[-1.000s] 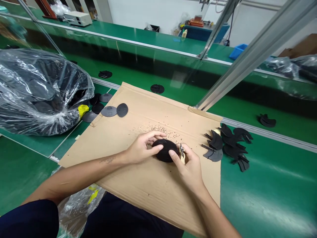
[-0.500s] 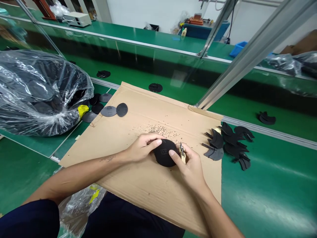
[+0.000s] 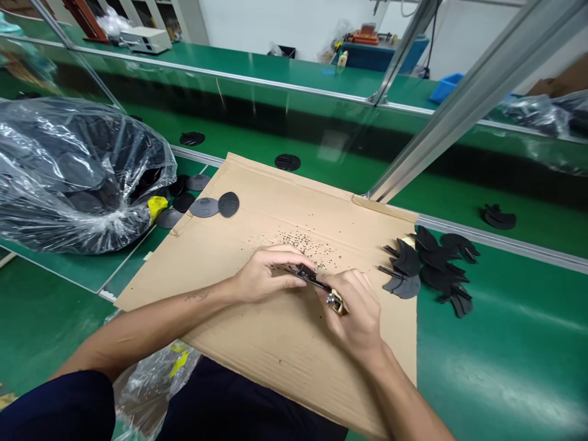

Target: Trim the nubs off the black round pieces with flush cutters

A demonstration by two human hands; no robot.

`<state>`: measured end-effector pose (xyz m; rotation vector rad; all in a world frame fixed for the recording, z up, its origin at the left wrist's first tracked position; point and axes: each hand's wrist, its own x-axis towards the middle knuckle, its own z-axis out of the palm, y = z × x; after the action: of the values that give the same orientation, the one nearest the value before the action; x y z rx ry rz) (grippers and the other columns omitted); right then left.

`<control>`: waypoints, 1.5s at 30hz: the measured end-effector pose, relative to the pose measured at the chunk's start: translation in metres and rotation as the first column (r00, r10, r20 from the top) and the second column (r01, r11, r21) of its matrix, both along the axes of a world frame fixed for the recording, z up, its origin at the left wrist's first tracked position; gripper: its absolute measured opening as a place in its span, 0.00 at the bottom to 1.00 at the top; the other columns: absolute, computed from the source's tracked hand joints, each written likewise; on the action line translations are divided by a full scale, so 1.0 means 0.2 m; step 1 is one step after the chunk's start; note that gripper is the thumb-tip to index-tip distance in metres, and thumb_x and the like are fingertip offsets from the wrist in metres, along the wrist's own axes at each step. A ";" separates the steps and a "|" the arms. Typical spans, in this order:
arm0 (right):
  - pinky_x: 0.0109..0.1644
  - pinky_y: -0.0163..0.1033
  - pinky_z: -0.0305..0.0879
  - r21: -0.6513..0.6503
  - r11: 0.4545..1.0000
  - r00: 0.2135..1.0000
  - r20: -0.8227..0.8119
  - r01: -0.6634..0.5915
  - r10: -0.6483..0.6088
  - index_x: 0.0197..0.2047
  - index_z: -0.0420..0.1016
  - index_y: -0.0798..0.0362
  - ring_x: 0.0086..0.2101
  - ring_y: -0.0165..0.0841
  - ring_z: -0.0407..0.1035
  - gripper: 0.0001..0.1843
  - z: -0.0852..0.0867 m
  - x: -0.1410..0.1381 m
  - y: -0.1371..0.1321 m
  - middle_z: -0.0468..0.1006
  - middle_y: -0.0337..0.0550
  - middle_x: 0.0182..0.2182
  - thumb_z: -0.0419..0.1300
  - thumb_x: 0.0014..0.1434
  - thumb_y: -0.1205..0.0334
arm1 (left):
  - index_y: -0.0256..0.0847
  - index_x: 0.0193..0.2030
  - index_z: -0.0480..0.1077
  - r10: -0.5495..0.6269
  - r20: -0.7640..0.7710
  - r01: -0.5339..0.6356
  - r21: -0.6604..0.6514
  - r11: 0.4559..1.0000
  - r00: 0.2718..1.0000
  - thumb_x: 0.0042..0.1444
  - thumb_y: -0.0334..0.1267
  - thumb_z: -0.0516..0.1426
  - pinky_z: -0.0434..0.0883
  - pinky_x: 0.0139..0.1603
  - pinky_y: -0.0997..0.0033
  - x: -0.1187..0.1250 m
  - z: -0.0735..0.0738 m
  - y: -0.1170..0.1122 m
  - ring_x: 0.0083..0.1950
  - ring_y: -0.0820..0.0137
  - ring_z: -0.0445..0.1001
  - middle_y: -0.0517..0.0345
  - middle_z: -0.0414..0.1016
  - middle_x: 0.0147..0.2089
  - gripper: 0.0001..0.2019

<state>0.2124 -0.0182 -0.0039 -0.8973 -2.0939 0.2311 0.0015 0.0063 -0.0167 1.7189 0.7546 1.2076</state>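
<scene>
The disc (image 3: 307, 274), edge-on over the cardboard (image 3: 257, 343) at the middle of the green surface (image 3: 496, 361), is pinched by the left hand (image 3: 261, 275) from 9 o'clock, while the right hand (image 3: 358, 315) at 4 o'clock grips a small tool (image 3: 337, 302) against it.

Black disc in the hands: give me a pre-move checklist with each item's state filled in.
1. Black disc held edge-on by left hand: ok.
2. Small tool in right hand grip: ok.
3. Tool tip meeting the disc edge: cannot tell, fingers hide it.
4. Work is over the cardboard sheet: ok.
5. Black crumbs lie scattered on the cardboard: not ok.
6. Trimmed pieces lie apart from the hands: ok.
</scene>
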 end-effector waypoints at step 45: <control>0.36 0.43 0.63 -0.071 0.989 0.990 -0.066 -0.129 0.124 0.46 0.73 0.48 0.31 0.36 0.72 0.14 0.00 0.01 0.02 0.79 0.42 0.32 0.56 0.62 0.75 | 0.43 0.53 0.78 0.023 -0.100 0.010 0.324 0.946 0.995 0.64 0.38 0.61 0.77 0.45 0.66 0.00 0.05 -0.05 0.44 0.68 0.80 0.50 0.82 0.44 0.12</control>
<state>0.2142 -0.0143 -0.0032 -0.7914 -2.0983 0.4015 0.0006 -0.0041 -0.0065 2.0621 0.6479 1.3112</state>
